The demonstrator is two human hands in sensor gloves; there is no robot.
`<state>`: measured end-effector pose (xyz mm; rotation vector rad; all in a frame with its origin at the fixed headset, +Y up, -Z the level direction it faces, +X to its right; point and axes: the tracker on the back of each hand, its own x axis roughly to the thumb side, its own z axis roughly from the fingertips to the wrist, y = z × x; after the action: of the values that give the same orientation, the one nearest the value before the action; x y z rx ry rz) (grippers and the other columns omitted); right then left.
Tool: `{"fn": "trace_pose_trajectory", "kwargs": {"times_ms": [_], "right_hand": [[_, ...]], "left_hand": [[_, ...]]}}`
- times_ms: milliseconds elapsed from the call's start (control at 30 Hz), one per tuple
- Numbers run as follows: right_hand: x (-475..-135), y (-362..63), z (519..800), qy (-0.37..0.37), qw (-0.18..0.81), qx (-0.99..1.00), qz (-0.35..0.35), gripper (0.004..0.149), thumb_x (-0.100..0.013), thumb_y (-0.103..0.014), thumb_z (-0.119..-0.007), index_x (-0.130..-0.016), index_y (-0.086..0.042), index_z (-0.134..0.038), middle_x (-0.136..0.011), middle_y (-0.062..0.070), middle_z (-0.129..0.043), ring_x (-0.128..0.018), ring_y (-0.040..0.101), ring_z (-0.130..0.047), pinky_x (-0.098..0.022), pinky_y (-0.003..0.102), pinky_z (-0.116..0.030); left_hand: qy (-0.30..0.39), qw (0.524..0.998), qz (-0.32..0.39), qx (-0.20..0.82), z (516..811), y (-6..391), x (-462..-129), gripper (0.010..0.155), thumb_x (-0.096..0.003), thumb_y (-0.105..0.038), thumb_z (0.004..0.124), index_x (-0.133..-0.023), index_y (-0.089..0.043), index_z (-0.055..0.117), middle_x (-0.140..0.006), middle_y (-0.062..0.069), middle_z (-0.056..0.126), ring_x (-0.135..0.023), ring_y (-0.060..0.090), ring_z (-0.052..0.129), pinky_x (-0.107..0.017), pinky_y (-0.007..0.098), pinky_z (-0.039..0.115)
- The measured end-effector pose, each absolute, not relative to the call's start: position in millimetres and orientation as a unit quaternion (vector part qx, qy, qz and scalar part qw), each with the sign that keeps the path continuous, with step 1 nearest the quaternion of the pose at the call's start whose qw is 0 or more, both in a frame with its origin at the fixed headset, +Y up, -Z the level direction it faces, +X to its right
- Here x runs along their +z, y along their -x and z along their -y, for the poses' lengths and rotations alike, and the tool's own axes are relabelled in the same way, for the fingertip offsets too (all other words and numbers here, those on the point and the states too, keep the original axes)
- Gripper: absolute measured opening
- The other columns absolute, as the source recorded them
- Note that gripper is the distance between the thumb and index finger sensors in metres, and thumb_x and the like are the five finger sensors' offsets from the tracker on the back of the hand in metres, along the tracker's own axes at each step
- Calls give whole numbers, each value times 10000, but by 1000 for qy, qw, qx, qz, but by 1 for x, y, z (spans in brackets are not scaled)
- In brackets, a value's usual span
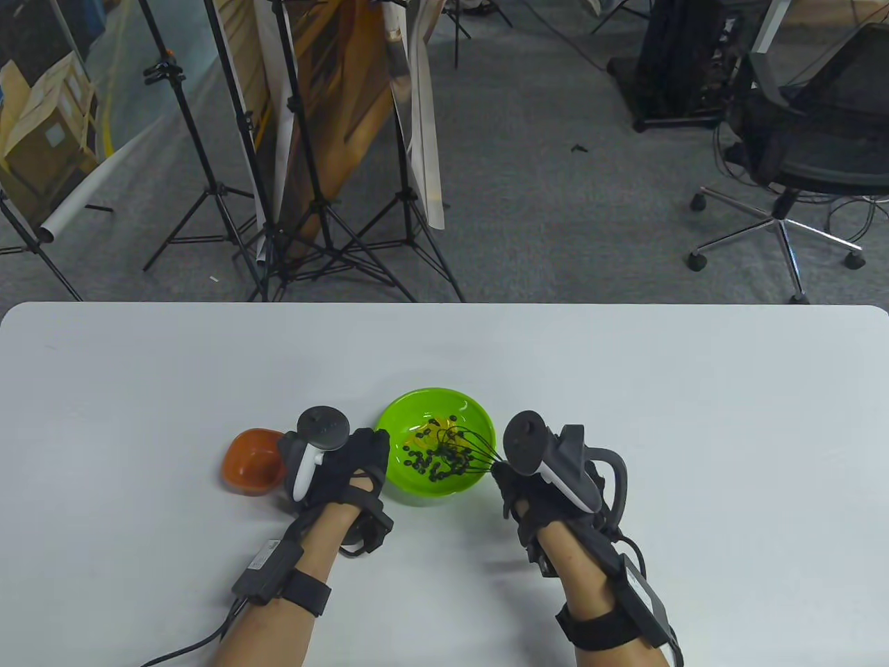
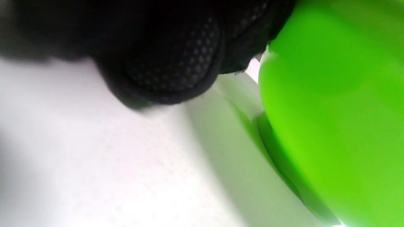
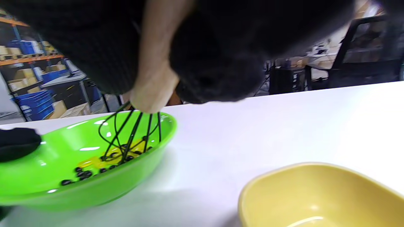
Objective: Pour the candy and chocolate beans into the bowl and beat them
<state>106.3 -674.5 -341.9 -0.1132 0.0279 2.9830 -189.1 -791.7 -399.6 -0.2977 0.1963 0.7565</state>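
Note:
A green bowl (image 1: 411,415) sits near the table's front middle, holding black chocolate beans (image 1: 436,464) and yellow candy (image 1: 425,432). My left hand (image 1: 367,451) grips the bowl's left rim; in the left wrist view its fingers (image 2: 170,63) lie against the bowl's outer wall (image 2: 331,110), and one fingertip (image 3: 15,143) lies over the rim. My right hand (image 1: 501,474) grips the pale handle of a black wire whisk (image 1: 467,448). In the right wrist view the whisk's wires (image 3: 132,132) stand among the beans (image 3: 82,173) and candy (image 3: 94,162) inside the bowl (image 3: 94,189).
An empty orange bowl (image 1: 251,462) lies just left of my left hand. An empty yellow bowl (image 3: 315,192) stands close to my right hand; in the table view that hand hides it. Tripods and an office chair stand on the floor beyond the table's far edge.

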Motion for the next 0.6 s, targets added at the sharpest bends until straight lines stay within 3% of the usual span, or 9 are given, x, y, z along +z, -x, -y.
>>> {"fn": "trace_pose_trajectory", "kwargs": {"times_ms": [233, 433, 600], "right_hand": [[-354, -97, 706, 19, 164, 986, -10, 550, -463, -514, -825, -761, -63, -930, -367, 119, -1020, 20, 187, -914, 57, 381, -872], [-347, -85, 698, -30, 165, 985, -50, 541, -462, -510, -847, -757, -66, -940, -369, 129, -1023, 15, 203, -913, 48, 396, -867], [-337, -94, 674, -55, 137, 986, -71, 528, -442, -503, -902, -742, -72, -963, -372, 141, -1031, 7, 233, -911, 29, 418, -861]], "left_hand": [[148, 913, -91, 370, 793, 190, -401, 435, -487, -579, 609, -669, -233, 800, -422, -110, 971, -244, 158, 1065, -120, 250, 939], [153, 912, -92, 369, 793, 189, -401, 436, -485, -588, 596, -670, -248, 797, -425, -124, 968, -248, 146, 1064, -128, 242, 940], [155, 909, -95, 374, 794, 190, -401, 441, -484, -591, 591, -669, -249, 798, -424, -122, 968, -249, 141, 1065, -131, 244, 942]]}}
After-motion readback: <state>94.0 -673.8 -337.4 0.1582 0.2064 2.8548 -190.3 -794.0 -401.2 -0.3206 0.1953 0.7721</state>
